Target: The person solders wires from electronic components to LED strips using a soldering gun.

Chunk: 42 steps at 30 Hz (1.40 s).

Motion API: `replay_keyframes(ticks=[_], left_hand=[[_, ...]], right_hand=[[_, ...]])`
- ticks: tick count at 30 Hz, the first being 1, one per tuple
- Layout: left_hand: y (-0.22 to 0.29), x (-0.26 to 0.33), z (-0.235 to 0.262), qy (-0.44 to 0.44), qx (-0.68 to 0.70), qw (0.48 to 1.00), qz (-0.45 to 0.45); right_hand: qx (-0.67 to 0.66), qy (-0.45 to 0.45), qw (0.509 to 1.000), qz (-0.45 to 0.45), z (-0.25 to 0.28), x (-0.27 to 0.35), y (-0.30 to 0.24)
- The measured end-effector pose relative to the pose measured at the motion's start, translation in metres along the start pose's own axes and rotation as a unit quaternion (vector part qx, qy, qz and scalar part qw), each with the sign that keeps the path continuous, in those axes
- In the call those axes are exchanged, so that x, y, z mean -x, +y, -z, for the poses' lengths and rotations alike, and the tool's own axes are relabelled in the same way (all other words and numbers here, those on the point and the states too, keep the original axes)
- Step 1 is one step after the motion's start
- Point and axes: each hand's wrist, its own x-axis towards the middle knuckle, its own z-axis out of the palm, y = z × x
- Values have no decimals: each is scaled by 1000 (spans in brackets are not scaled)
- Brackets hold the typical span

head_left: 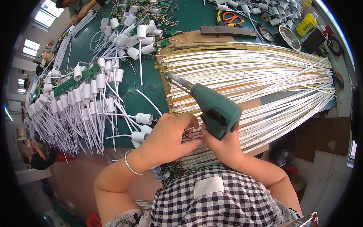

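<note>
My right hand (227, 148) is wrapped round the grip of a dark green soldering gun (217, 108). Its metal tip points up and left, over the near-left ends of long, narrow white LED strips (264, 79) spread out like a fan. Close beside it, my left hand (162, 138) is closed, thumb and fingers pinched together near the strip ends. What sits between those fingers is too small and too hidden to name. White cylindrical caps with white cables (144, 118) lie just left of my left hand.
White caps with cables (87, 90) and green circuit boards (77, 80) crowd the left of the green table. Farther back are pliers (230, 19), a flat metal bar (228, 31), a round metal dish (289, 38) and a yellow bottle (306, 24). Another person (80, 10) works at the far left.
</note>
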Motion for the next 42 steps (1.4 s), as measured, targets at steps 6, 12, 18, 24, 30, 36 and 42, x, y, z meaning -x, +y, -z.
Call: replay_keyframes(ticks=[6, 12, 18, 24, 30, 36, 42], left_hand=[[-10, 5, -11, 99, -190, 953, -216], [-16, 3, -11, 170, -285, 887, -322], [-20, 5, -13, 194, -327, 862, -337], [-18, 1, -7, 223, -336, 848, -344], [-27, -2, -3, 231, -348, 831, -367], [-17, -11, 20, 219, -368, 806, -408], [-21, -7, 16, 223, -346, 824, -390]], right_hand=[[-2, -13, 997, -81, 4, -5, -10], [-41, -12, 995, -94, 1, -4, -14], [-81, -7, 993, -89, -3, -4, -11], [-121, -14, 982, -145, -4, -8, -18], [-197, 11, 971, -133, -9, -11, -16], [-232, 3, 961, -153, -9, -17, -39], [-214, 5, 967, -135, -9, -19, -32]])
